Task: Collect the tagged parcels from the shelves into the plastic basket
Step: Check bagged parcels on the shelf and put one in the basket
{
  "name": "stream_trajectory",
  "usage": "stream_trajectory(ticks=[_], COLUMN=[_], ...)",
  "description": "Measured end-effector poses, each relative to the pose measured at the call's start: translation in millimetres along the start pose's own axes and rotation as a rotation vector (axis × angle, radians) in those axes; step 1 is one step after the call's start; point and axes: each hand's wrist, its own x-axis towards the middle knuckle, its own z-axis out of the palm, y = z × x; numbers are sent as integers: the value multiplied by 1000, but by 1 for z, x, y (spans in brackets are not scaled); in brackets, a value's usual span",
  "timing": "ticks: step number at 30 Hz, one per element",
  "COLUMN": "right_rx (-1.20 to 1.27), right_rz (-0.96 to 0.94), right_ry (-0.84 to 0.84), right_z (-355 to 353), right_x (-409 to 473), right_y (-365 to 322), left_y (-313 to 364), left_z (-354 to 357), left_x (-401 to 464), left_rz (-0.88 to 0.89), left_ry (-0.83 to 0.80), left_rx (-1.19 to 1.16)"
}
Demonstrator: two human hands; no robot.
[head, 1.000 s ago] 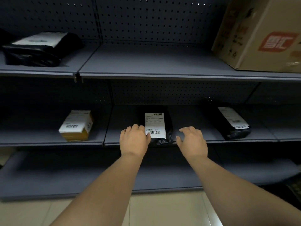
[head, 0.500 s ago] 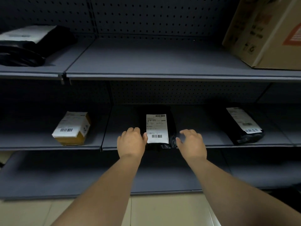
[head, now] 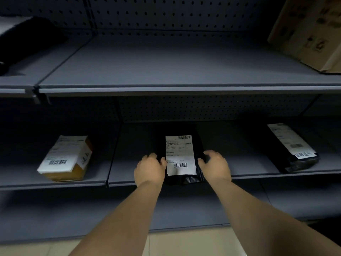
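A black plastic parcel with a white barcode label (head: 180, 154) lies at the front of the middle shelf (head: 245, 163). My left hand (head: 150, 169) presses against its left side, thumb at the label's edge. My right hand (head: 215, 167) curls over its right side. Both hands clasp the parcel, which still rests on the shelf. A second black parcel with a label (head: 291, 146) lies further right on the same shelf. A small yellow box with a white label (head: 66, 159) sits on the shelf section to the left. No plastic basket is in view.
On the upper shelf (head: 166, 71), a large cardboard box (head: 310, 32) stands at the right end and a black bag (head: 27, 39) lies at the left end. A lower shelf (head: 55, 218) juts out under my forearms, above a tiled floor.
Both hands have moved in from beside the parcel and closed on its two sides. The view has come closer to the shelf.
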Motion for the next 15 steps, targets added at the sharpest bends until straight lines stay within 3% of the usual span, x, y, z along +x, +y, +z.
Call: stream_trajectory(ticks=[4, 9, 15], right_rx=[209, 595, 786], right_rz=[178, 444, 526], right_ry=[-101, -224, -310], right_z=[12, 27, 39], right_x=[22, 46, 59], right_y=[4, 4, 7], left_y=[-1, -3, 4], left_z=[20, 39, 45], left_x=[22, 50, 60], left_rz=[-216, -395, -496], left_ry=[-130, -240, -311], left_rx=[-327, -573, -757])
